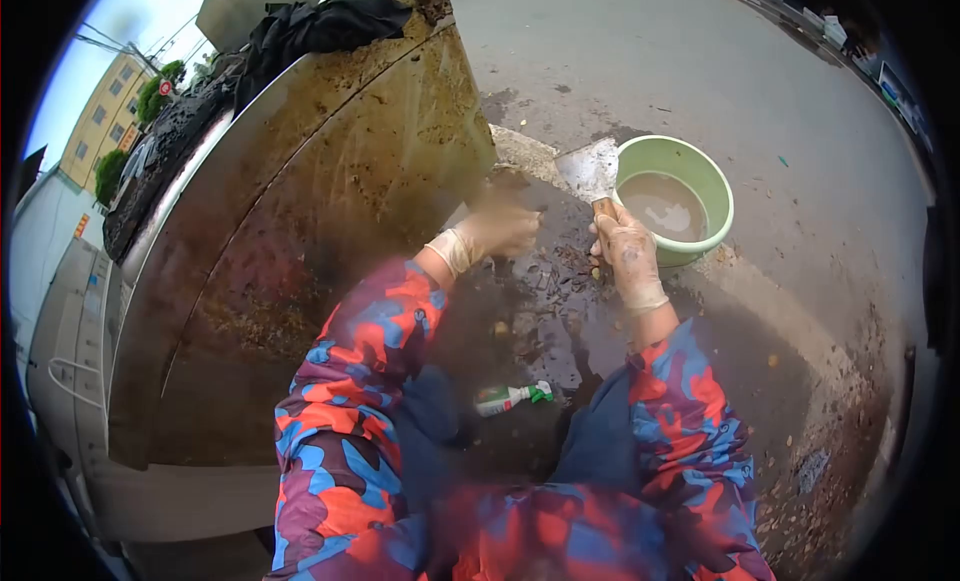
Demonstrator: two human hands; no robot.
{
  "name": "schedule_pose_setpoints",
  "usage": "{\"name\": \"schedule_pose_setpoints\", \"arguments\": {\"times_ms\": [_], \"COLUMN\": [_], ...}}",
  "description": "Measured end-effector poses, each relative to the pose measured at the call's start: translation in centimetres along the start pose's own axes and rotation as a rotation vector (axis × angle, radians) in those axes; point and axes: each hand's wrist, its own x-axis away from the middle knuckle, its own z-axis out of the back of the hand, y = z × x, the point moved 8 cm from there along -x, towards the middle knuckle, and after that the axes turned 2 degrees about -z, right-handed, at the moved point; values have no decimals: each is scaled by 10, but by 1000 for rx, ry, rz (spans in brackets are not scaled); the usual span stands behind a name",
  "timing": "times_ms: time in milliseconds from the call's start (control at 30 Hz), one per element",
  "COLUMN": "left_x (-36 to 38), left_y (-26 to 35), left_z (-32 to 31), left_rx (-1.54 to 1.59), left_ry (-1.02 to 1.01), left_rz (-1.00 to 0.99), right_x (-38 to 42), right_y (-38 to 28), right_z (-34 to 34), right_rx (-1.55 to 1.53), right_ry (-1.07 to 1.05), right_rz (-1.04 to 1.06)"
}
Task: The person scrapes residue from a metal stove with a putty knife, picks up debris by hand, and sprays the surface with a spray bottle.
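Both hands wear thin, pale, dirty gloves. My right hand is wrapped round the wooden handle of a scraper, whose wide, smeared metal blade points up and away from me. Just beyond it a green tub holds murky water. My left hand is partly blurred, its fingers curled in beside the lower right part of a large, grimy brown panel; what it holds, if anything, I cannot make out.
A spray bottle with a green nozzle lies on the wet, debris-strewn ground between my legs. Black cloth drapes over the panel's top edge. Grey pavement stretches behind the tub, and a yellow building stands far left.
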Motion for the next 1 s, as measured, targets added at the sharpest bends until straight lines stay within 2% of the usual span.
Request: {"name": "schedule_pose_setpoints", "arguments": {"times_ms": [33,67,133,167,233,267,300,333,367,400,467,533,567,767,833,967,1000], "left_x": [46,66,93,111,148,165,178,190,198,208,214,218,219,224,224,224,225], "left_y": [74,78,94,100,121,133,128,116,108,107,108,112,112,108,109,125,125], "left_z": [-4,-9,-13,-18,-34,-45,-56,-66,-73,-76,-67,-53,-50,-35,-35,-33,-33], "left_rx": [539,546,525,531,503,559,613,663,713,693,639,638,641,710,713,690,677], "left_ry": [244,274,253,273,305,311,284,299,313,330,410,555,558,689,672,633,633], "left_rz": [457,470,360,371,335,437,399,366,334,465,425,305,305,273,255,247,258], "right_x": [5,11,11,13,21,23,26,29,43,51,63,66,70,85,91,92,97], "right_y": [0,-3,1,-1,-1,-1,-3,6,-15,-21,-29,-33,-38,-38,-35,-29,-32], "right_z": [-5,-11,-26,-33,-54,-68,-82,-97,-104,-114,-131,-145,-151,-180,-191,-196,-201], "right_rx": [12,49,37,26,86,77,66,-24,271,328,391,498,600,540,614,692,732], "right_ry": [-6,-27,-69,-82,-141,-216,-286,-358,-315,-306,-239,-179,-112,-27,-35,18,67], "right_rz": [8,-22,46,114,52,123,202,130,350,415,573,637,703,800,916,927,1069]}}
